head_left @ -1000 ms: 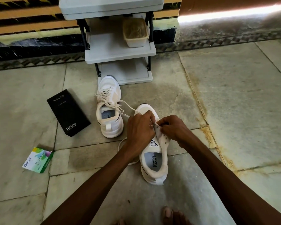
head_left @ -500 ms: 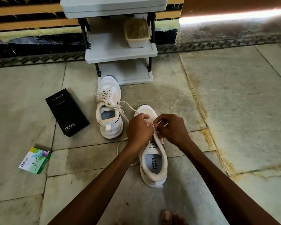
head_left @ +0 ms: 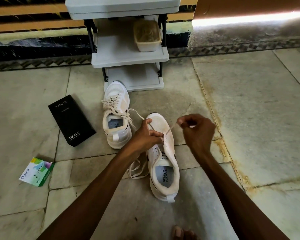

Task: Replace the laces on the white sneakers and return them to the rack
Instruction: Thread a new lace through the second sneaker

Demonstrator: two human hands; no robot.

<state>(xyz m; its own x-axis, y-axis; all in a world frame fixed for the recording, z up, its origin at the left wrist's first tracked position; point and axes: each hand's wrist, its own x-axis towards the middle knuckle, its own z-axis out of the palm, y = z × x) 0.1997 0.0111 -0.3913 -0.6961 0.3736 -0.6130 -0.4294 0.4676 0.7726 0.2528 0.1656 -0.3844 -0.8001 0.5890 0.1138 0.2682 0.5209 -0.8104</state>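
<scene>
The near sneaker (head_left: 170, 149) lies on the floor (head_left: 249, 118) in front of the person, toe toward the wall and heel toward the camera. It is off-white mesh with a padded collar, a heel pull-tab and a printed insole. Its eyelet rows are mostly bare, with dark holes showing along both flaps.

The lace (head_left: 171, 129), flat and cream-coloured, comes up taut out of a forward eyelet. The right hand (head_left: 197, 132) pinches its end between thumb and forefinger, with the other fingers (head_left: 191, 126) curled in. The left hand (head_left: 145, 135) sits on the opposite flap, its fingers bent together and nipping the lace at the eyelet row. A strand also runs over its thumb; which shoe that strand belongs to I cannot tell. More slack lies in limp loops on the floor by the shoe's left side.

This looks like the threading step, early on for this shoe. The next move probably calls for drawing the slack through, then feeding the stiff tip into the facing hole while the other hand holds the soft flap steady.

The far sneaker (head_left: 116, 118) stands just beyond, laced, with loose ends splayed. It is close to the foot of the grey plastic rack (head_left: 128, 54) at the wall edge of the floor. A pale translucent tub (head_left: 147, 36) sits on the rack's middle shelf. To the left lie a matte black box (head_left: 71, 120) and, further out, a glossy green-and-white packet (head_left: 36, 172). The floor is worn, stained stone slabs.
</scene>
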